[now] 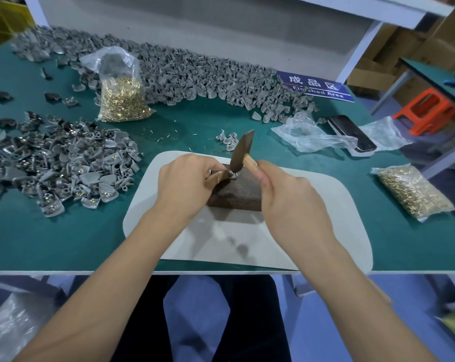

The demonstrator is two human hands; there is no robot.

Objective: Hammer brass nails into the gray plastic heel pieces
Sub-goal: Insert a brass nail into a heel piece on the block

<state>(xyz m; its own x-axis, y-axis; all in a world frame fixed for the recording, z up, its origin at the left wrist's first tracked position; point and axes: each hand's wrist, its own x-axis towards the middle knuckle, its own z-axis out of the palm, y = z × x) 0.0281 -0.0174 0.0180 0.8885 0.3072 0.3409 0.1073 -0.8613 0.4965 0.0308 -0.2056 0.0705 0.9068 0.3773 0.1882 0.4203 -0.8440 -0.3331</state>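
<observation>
On the green tabletop (64, 244), near its front edge, the dark wooden block (236, 197) carries the gray plastic heel piece (232, 175), best pinned by the gripping left hand (187, 184) while the brown wooden-handled hammer (240, 152), clenched in the right hand (294, 205), is struck squarely.

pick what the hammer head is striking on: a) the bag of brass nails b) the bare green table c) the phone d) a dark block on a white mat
d: the hammer, gripped in the right hand, meets the heel piece held by the left hand on the dark block, which sits on the white mat.
</observation>
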